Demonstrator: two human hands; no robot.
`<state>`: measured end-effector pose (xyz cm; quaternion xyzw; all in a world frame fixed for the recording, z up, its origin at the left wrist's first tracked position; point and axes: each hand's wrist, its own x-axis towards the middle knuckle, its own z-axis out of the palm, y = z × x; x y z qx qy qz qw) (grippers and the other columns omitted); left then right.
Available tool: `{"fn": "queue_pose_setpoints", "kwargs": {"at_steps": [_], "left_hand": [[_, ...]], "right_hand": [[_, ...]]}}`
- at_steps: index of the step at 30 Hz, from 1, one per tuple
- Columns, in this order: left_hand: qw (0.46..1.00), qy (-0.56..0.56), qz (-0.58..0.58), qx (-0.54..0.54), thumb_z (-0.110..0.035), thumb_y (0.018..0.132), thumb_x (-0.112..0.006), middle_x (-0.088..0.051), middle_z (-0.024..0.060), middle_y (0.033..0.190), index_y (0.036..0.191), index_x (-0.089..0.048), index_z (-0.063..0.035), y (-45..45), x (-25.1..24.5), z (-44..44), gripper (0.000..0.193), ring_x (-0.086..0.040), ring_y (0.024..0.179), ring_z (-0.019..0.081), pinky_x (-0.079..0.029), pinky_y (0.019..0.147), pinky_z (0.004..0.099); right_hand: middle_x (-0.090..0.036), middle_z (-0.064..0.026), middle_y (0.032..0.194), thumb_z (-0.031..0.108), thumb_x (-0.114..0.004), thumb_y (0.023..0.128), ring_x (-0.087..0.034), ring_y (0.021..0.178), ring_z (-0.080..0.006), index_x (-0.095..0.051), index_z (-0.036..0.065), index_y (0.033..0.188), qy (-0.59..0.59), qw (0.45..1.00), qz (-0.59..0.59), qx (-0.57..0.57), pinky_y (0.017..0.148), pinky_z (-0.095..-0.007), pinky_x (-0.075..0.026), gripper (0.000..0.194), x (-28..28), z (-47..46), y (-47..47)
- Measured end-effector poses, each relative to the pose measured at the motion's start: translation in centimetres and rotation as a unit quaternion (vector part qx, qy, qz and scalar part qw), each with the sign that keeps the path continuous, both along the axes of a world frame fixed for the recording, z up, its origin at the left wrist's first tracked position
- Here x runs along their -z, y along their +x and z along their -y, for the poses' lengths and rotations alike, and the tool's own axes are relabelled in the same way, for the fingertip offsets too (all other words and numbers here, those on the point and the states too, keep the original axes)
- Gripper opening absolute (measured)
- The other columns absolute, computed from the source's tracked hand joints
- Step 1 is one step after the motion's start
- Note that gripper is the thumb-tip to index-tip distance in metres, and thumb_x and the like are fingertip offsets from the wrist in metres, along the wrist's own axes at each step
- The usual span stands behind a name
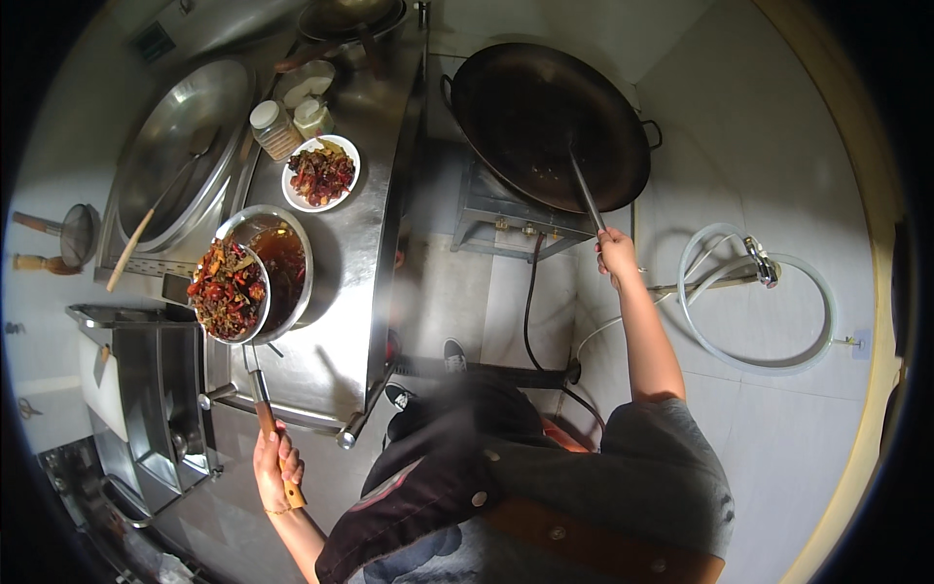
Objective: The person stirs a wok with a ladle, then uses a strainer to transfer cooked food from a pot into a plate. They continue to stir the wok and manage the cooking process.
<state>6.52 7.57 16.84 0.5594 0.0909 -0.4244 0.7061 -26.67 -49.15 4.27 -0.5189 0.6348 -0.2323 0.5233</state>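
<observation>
My left hand point(279, 466) is closed around the wooden handle of a strainer point(261, 398). Its bowl is heaped with dried red chillies and spices point(228, 288). It sits over the left side of a round metal pot point(305, 248) holding reddish-brown liquid point(281, 274). My right hand point(617, 255) grips the metal handle of a long cooking utensil point(586, 191), whose head is lost in the dark wok point(540, 102). A few small bits lie in the wok, which rests on a gas stove point(511, 212).
On the steel table point(343, 365) stand a white bowl of chillies and spices point(321, 174) and lidded jars point(274, 130). A large metal basin point(193, 109) holds a wooden-handled utensil point(139, 241). A coiled hose point(824, 306) is at the right, and a black hose point(529, 314) runs below the stove.
</observation>
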Motion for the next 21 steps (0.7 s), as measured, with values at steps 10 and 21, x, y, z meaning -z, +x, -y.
{"fn": "queue_pose_setpoints", "kwargs": {"at_steps": [10, 21], "left_hand": [[1.000, 0.000, -0.001, 0.010, -0.024, 0.100, -0.050, -0.042, -0.0029, 0.067, 0.109, -0.050, -0.0062, 0.3, 0.2, 0.2, 0.020, -0.032, 0.038, 0.0034, -0.030, 0.031, 0.0181], [1.000, 0.000, -0.003, 0.004, -0.022, 0.100, -0.049, -0.042, -0.0031, 0.067, 0.109, -0.051, -0.0062, 0.2, 0.2, 0.3, 0.019, -0.032, 0.038, 0.0036, -0.030, 0.031, 0.0183]], "right_hand": [[-0.068, -0.0163, 0.073, 0.027, -0.057, 0.092, -0.064, 0.052, -0.0247, -0.063, 0.002, 0.118, -0.143, 0.970, -0.195, -0.033, 0.047, -0.0372, -0.048, 0.037, 2.1, 4.2, 0.7], [-0.065, -0.0091, 0.069, 0.025, -0.055, 0.093, -0.059, 0.049, -0.0194, -0.065, 0.004, 0.115, -0.111, 0.980, -0.151, -0.060, 0.042, -0.0340, -0.045, 0.032, 2.0, 2.7, 0.2]]}}
